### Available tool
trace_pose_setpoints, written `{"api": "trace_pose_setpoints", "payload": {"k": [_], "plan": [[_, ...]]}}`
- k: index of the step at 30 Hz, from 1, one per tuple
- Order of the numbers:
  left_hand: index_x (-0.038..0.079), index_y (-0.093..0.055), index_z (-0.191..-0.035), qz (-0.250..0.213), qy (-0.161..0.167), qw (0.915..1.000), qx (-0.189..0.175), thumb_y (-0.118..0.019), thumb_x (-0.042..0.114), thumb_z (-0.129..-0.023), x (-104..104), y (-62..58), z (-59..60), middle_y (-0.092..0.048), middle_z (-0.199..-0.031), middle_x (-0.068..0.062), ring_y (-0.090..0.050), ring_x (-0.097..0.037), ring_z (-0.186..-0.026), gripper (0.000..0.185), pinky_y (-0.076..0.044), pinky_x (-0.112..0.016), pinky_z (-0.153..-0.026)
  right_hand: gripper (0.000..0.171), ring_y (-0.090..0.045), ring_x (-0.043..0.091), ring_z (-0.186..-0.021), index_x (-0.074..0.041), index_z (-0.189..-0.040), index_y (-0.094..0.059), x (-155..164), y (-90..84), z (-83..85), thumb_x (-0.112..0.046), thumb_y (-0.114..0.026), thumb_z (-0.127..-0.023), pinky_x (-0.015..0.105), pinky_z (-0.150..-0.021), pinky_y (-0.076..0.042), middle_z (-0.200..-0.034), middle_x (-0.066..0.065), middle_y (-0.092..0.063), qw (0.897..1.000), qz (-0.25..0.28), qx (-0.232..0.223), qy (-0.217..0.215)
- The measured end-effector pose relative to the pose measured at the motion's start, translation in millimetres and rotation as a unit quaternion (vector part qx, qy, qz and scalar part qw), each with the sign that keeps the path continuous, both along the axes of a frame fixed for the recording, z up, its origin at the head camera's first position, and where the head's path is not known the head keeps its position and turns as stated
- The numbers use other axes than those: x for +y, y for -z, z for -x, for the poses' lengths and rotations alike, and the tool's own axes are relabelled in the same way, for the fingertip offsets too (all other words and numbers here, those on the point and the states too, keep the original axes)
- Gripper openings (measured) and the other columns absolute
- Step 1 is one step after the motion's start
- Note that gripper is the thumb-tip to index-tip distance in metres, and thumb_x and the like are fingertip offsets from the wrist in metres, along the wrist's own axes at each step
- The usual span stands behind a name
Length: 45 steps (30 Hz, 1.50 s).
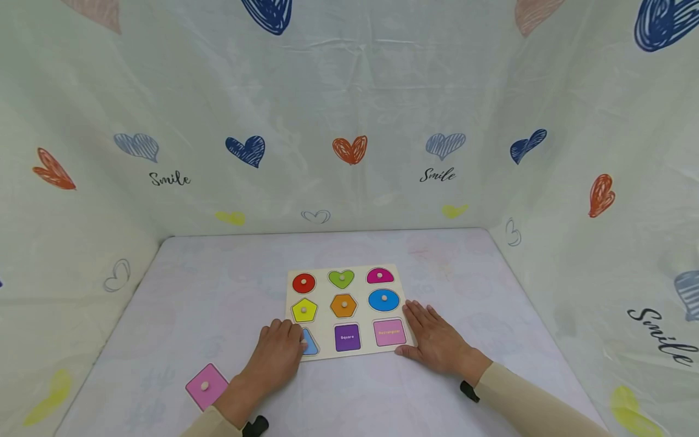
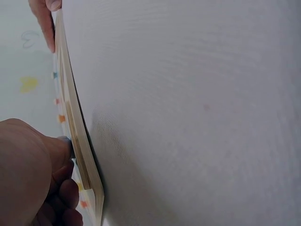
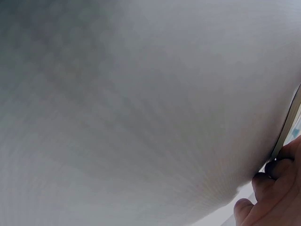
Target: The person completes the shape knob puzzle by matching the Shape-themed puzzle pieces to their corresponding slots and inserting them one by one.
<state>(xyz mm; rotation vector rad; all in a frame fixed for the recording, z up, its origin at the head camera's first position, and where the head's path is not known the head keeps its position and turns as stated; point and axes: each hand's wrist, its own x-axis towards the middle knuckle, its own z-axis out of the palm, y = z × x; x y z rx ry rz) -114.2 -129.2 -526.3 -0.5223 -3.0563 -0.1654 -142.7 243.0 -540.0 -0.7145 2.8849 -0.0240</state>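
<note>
A wooden shape puzzle board (image 1: 324,296) lies flat on the table's middle. It holds a red circle (image 1: 303,283), green heart (image 1: 341,278), magenta half-circle (image 1: 380,276), yellow pentagon (image 1: 304,310), orange hexagon (image 1: 343,305) and blue oval (image 1: 384,299). My left hand (image 1: 278,357) sits on the front left corner, fingers curled over the blue triangle (image 1: 310,345); its knob is hidden. My right hand (image 1: 434,338) lies flat against the board's right edge, fingers straight. The purple square slot (image 1: 347,337) and pink rectangle slot (image 1: 389,332) show only their printed labels.
A loose pink piece (image 1: 206,385) with a knob lies on the table at the front left. Heart-printed cloth walls (image 1: 349,152) close in the table on three sides. The left wrist view shows the board's edge (image 2: 77,141) side-on beside my left hand (image 2: 33,174).
</note>
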Motion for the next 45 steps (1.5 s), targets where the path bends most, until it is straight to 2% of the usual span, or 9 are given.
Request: {"api": "trace_pose_setpoints", "payload": {"k": [8, 19, 31, 45], "plan": [[0.008, -0.065, -0.104, -0.005, -0.001, 0.9999, 0.009, -0.081, 0.029, -0.094, 0.2, 1.6, 0.0, -0.053, -0.088, -0.002, -0.043, -0.02, -0.088, 0.028, -0.039, -0.037, -0.077, 0.101, -0.026, 0.035, -0.161, -0.001, -0.166, -0.024, 0.1, -0.3, -0.3, -0.074, -0.045, -0.1, 0.053, -0.129, -0.022, -0.173, 0.017, -0.026, 1.0, 0.004, -0.001, 0.001], [0.009, -0.064, -0.106, -0.006, -0.008, 0.9999, -0.007, -0.08, 0.031, -0.095, 1.3, 2.6, 0.2, -0.053, -0.09, -0.001, -0.044, -0.02, -0.09, 0.029, -0.04, -0.037, -0.078, 0.101, -0.025, 0.036, -0.161, -0.001, -0.166, -0.023, -0.1, 0.6, -0.3, -0.074, -0.046, -0.1, 0.054, -0.129, -0.021, -0.173, 0.017, -0.026, 1.0, 0.011, -0.004, 0.002], [0.009, -0.065, -0.106, 0.0, -0.01, 0.9999, 0.007, -0.081, 0.032, -0.094, 1.5, 9.3, 1.5, -0.052, -0.089, -0.001, -0.044, -0.02, -0.091, 0.031, -0.039, -0.036, -0.078, 0.1, -0.024, 0.036, -0.161, 0.0, -0.166, -0.023, 0.5, -0.1, -0.2, -0.073, -0.046, -0.101, 0.054, -0.13, -0.02, -0.174, 0.017, -0.025, 1.0, 0.016, -0.011, 0.003], [0.007, -0.065, -0.104, -0.002, -0.005, 1.0, 0.004, -0.081, 0.029, -0.094, 0.7, 5.8, 1.0, -0.053, -0.088, -0.002, -0.045, -0.021, -0.09, 0.029, -0.039, -0.037, -0.077, 0.101, -0.026, 0.036, -0.161, 0.0, -0.166, -0.024, 1.1, 1.1, 0.6, -0.073, -0.046, -0.1, 0.054, -0.129, -0.022, -0.173, 0.018, -0.026, 1.0, 0.011, -0.001, -0.004]]}}
